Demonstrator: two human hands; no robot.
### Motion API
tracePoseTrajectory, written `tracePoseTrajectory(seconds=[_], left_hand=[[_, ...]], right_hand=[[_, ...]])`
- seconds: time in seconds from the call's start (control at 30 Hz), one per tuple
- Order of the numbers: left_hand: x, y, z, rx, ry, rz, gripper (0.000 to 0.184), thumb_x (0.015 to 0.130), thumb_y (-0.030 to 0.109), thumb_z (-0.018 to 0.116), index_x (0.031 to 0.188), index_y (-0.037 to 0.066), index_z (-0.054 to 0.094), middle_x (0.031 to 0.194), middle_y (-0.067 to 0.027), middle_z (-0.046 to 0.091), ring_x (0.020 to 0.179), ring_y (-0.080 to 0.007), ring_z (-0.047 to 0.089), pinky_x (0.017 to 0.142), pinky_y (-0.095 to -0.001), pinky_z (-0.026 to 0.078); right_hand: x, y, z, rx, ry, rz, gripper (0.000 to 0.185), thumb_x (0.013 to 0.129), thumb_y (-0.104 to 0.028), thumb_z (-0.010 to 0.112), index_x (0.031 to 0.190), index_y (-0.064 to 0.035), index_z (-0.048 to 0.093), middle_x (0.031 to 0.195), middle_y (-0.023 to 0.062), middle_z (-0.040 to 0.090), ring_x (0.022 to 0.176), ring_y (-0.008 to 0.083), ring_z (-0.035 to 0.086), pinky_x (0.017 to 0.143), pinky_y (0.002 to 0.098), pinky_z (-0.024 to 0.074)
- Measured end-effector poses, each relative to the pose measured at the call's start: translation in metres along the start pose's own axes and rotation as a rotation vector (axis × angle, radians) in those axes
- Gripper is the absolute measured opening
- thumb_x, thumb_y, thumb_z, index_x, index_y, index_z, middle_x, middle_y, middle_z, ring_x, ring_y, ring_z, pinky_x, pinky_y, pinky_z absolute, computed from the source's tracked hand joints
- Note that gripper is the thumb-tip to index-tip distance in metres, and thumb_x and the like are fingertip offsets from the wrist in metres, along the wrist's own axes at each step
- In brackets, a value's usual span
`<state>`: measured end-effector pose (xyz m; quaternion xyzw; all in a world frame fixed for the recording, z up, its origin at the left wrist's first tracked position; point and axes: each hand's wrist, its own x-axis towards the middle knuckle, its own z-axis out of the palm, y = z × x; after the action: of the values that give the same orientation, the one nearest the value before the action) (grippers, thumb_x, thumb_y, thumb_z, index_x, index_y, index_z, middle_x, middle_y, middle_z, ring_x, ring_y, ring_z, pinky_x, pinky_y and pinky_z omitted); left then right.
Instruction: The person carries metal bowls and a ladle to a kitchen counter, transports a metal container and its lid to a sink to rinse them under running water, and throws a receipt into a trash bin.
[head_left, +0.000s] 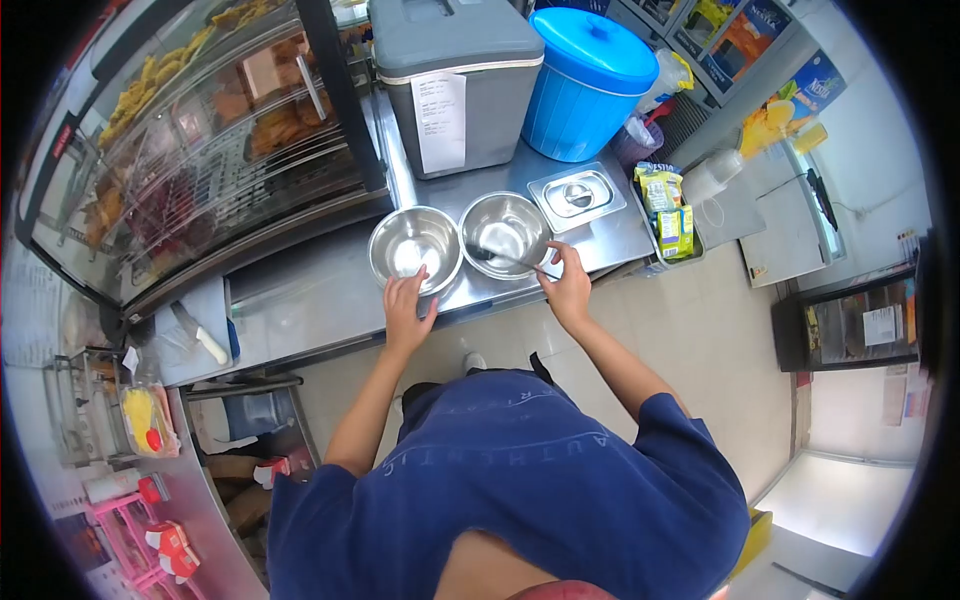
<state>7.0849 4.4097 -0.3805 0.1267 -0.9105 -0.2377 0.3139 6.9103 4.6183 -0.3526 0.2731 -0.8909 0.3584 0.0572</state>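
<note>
Looking down from the head, two shiny steel bowls sit side by side on the metal surface. A long, thin tool leans in the right bowl. Its dark end is down inside, and its handle goes over the rim near the right hand. It may be a spoon or a ladle; the end is too small to be sure. The left bowl is by the left hand.

To work well here, I think the left hand should keep its bowl still with a light touch. The right hand should hold the handle snugly, but not squeeze hard. A light bowl could slide or tip if the tool pushes on its rim, so small, slow moves seem best.

The left fingers are spread wide and bent a little. They reach over the near rim of the left bowl and seem to touch it, but they do not wrap around it. The right thumb and fingers pinch the end of the handle. The little steel pan with its lid sits just behind the right bowl, and neither hand is touching it.
</note>
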Motion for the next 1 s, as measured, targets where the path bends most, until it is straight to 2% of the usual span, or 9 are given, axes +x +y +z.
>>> tracePoseTrajectory(seconds=[0.13, 0.3, 0.4, 0.47, 0.53, 0.6, 0.77, 0.93, 1.0], left_hand=[[-0.031, 0.016, -0.002, -0.071, 0.096, -0.107, 0.041, 0.074, 0.01, 0.058, 0.114, 0.007, 0.048, 0.093, -0.0053, 0.057, 0.091, -0.0234, 0.049, 0.086, -0.0364, 0.033], [-0.077, 0.026, -0.002, -0.258, -0.136, -0.354, 0.025, 0.077, 0.011, 0.057, 0.101, 0.006, 0.056, 0.082, -0.0071, 0.059, 0.077, -0.0195, 0.054, 0.075, -0.0314, 0.04], [-0.094, 0.021, 0.01, -0.491, -0.283, -0.518, 0.02, 0.079, 0.013, 0.058, 0.097, 0.004, 0.058, 0.079, -0.0061, 0.059, 0.071, -0.0142, 0.054, 0.07, -0.027, 0.043], [-0.093, 0.022, 0.019, -0.612, -0.386, -0.573, 0.02, 0.079, 0.013, 0.058, 0.097, 0.004, 0.058, 0.078, -0.0052, 0.059, 0.07, -0.0115, 0.054, 0.068, -0.0247, 0.043], [-0.082, 0.025, 0.025, -0.64, -0.504, -0.559, 0.021, 0.08, 0.014, 0.058, 0.098, 0.003, 0.057, 0.079, -0.0043, 0.059, 0.071, -0.0096, 0.054, 0.068, -0.0232, 0.044], [-0.064, 0.034, 0.029, -0.661, -0.548, -0.493, 0.022, 0.079, 0.014, 0.058, 0.098, 0.003, 0.057, 0.081, -0.0048, 0.059, 0.071, -0.0101, 0.054, 0.069, -0.024, 0.043], [-0.028, 0.043, 0.052, -0.833, -0.681, -0.482, 0.027, 0.083, 0.019, 0.055, 0.105, 0.003, 0.053, 0.088, -0.0047, 0.06, 0.079, -0.0113, 0.055, 0.074, -0.0245, 0.042], [0.013, 0.061, 0.064, -1.048, -1.005, -0.753, 0.044, 0.087, 0.035, 0.044, 0.119, 0.006, 0.043, 0.113, -0.007, 0.052, 0.101, -0.016, 0.049, 0.086, -0.0317, 0.038], [0.024, 0.06, 0.069, -1.173, -1.082, -0.779, 0.057, 0.086, 0.045, 0.039, 0.128, 0.007, 0.032, 0.13, -0.0098, 0.036, 0.115, -0.0208, 0.039, 0.091, -0.037, 0.035]], right_hand=[[0.009, -0.009, -0.005, -0.016, -0.008, 0.087, 0.041, 0.067, -0.02, 0.066, 0.103, -0.0136, 0.049, 0.082, 0.0062, 0.049, 0.068, 0.0236, 0.054, 0.056, 0.035, 0.0434], [0.016, 0.01, 0.006, -0.124, 0.14, -0.183, 0.04, 0.07, -0.028, 0.063, 0.101, -0.0064, 0.05, 0.086, 0.0092, 0.052, 0.071, 0.0262, 0.055, 0.06, 0.0337, 0.0428], [0.035, 0.025, -0.002, -0.024, 0.333, 0.157, 0.041, 0.073, -0.033, 0.062, 0.098, -0.0033, 0.05, 0.084, 0.0095, 0.052, 0.069, 0.0234, 0.054, 0.062, 0.031, 0.0419], [0.056, 0.066, 0.006, 0.443, 0.381, 0.631, 0.046, 0.073, -0.04, 0.063, 0.096, -0.0015, 0.05, 0.08, 0.0091, 0.053, 0.067, 0.0191, 0.053, 0.058, 0.0315, 0.0419], [0.073, 0.083, 0.006, 0.83, 0.194, 0.986, 0.05, 0.071, -0.044, 0.064, 0.093, -0.0009, 0.05, 0.079, 0.0088, 0.054, 0.066, 0.0165, 0.054, 0.054, 0.0327, 0.0414], [0.083, 0.095, 0.018, 0.92, 0.067, 0.971, 0.044, 0.071, -0.039, 0.065, 0.091, -0.0037, 0.05, 0.073, 0.0068, 0.054, 0.064, 0.017, 0.054, 0.053, 0.0295, 0.042], [0.116, 0.121, 0.042, 1.017, 0.378, 0.659, 0.018, 0.075, -0.008, 0.063, 0.068, -0.0053, 0.046, 0.063, 0.005, 0.052, 0.052, 0.0116, 0.049, 0.047, 0.0243, 0.0397], [0.081, 0.09, -0.041, 1.206, 0.417, 0.612, 0.012, 0.075, -0.01, 0.062, 0.07, -0.0054, 0.052, 0.062, 0.0, 0.052, 0.053, 0.0074, 0.046, 0.05, 0.0216, 0.0367], [0.047, 0.088, -0.068, 1.192, 0.437, 0.583, 0.008, 0.076, -0.01, 0.06, 0.072, -0.0064, 0.055, 0.063, -0.0029, 0.052, 0.053, 0.0043, 0.042, 0.051, 0.0194, 0.0315]])
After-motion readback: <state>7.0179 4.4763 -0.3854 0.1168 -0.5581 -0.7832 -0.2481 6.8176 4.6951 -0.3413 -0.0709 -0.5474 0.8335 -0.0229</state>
